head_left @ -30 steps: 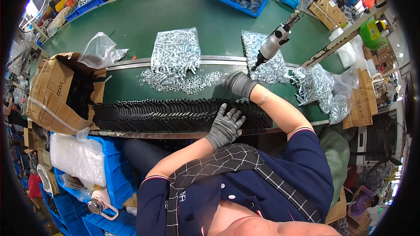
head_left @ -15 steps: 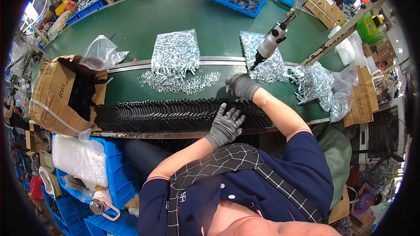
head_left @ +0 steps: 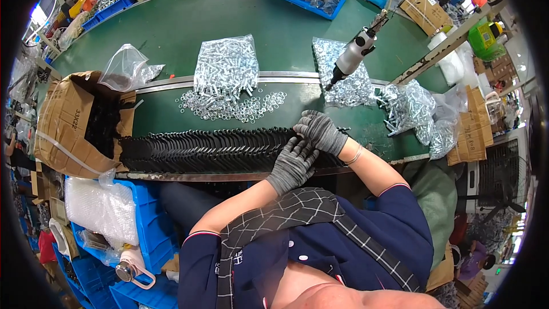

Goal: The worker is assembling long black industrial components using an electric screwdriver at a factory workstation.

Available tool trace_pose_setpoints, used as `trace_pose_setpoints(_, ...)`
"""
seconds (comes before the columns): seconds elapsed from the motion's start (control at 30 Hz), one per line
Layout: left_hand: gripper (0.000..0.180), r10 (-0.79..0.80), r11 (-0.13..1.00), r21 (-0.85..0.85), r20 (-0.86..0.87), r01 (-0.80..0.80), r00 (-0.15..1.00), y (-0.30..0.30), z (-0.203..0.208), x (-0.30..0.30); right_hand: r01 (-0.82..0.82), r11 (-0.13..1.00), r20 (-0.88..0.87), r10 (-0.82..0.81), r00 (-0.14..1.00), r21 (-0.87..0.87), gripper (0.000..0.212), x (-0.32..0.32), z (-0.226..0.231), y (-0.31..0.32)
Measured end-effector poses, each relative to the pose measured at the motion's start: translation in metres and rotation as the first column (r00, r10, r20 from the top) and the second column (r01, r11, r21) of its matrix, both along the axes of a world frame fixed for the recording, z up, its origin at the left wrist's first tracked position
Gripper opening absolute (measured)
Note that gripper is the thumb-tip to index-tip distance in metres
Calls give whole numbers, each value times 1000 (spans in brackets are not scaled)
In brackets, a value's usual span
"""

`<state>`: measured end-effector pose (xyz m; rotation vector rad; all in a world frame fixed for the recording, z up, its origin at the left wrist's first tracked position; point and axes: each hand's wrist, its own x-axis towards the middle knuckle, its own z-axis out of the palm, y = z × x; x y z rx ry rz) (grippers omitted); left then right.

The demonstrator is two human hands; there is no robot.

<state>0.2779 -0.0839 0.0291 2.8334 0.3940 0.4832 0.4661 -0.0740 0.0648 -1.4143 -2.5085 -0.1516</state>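
Parts (head_left: 211, 149), black and flat, lie in a long overlapping row along the near edge of the green bench (head_left: 171, 28). Both gloved hands meet at the row's right end: the left hand (head_left: 293, 163) rests flat on the parts, the right hand (head_left: 320, 131) curls over them just beyond, the two touching. Whether either grips a part cannot be told. Washers (head_left: 240, 106) lie scattered behind the row, below a bag of screws (head_left: 226, 68). A screwdriver (head_left: 353, 57) hangs above.

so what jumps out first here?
The long row of black parts lined along the near edge of the green table, with both gloved hands, left and right, at its right end. Behind it, a bag of screws with spilled washers, and a hanging screwdriver.
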Motion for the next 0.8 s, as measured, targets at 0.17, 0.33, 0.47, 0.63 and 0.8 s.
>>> trace_pose_setpoints(0.17, 59, 4, 1000, -21, 0, -4, 1000, -1, -1, 1, 109, 991, 72, -103, 992, -78, 22, -4, -5, 3)
trace_pose_setpoints(0.33, 57, 26, 1000, -11, -2, -26, 1000, 0, 1, 1, 248, 947, 258, -192, 947, -205, 26, -14, 8, 6)
trace_pose_setpoints(0.47, 55, -2, 1000, 9, -9, 2, 1000, 0, 3, 1, 219, 976, 184, -213, 959, -11, 29, -16, 0, 0)
trace_pose_setpoints(0.63, 54, 18, 1000, -5, 10, -18, 1000, 0, 0, 1, 304, 915, 340, -207, 917, -264, 35, -20, 16, 5)
trace_pose_setpoints(0.8, 55, 17, 1000, 1, 34, -17, 999, 0, -1, 1, 283, 931, 315, -204, 927, -230, 35, -19, 10, 5)
